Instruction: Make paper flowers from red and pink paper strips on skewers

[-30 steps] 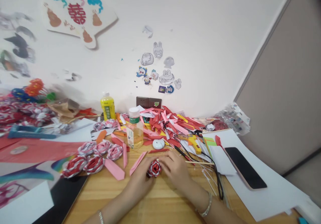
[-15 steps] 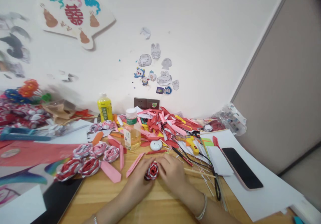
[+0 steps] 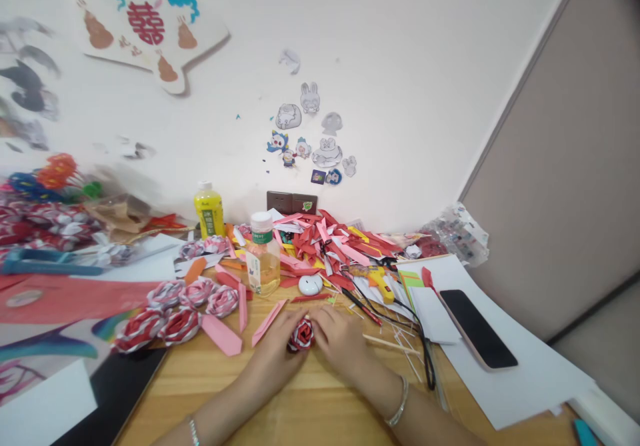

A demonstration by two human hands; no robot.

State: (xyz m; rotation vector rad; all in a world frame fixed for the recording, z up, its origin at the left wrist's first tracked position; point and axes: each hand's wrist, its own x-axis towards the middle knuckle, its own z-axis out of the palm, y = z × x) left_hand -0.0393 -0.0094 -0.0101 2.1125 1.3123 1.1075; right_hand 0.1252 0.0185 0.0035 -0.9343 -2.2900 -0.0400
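Note:
A red and white paper rose point(image 3: 302, 335) sits between my two hands, low over the wooden table, its swirled face turned toward me. My left hand point(image 3: 278, 353) is curled around its left side, with the fingertips partly hidden behind it. From the right, my right hand point(image 3: 341, 341) closes on the rose's upper edge with thumb and fingers. A pink folded paper strip point(image 3: 269, 322) lies just beyond my left hand. Left of it rest several finished twisted roses, red and white point(image 3: 181, 327) and pink and white point(image 3: 223, 301).
A heap of red and pink paper strips point(image 3: 320, 246) fills the back. Before it stand a clear bottle point(image 3: 263, 259), a yellow bottle point(image 3: 209, 213) and a white earphone case point(image 3: 310, 285). A yellow glue gun point(image 3: 381, 284) trails a black cable. A phone point(image 3: 479, 329) lies on white paper at right.
The view has shifted slightly. Both hands stay around the rose, which keeps nearly the same place with at most a small turn.

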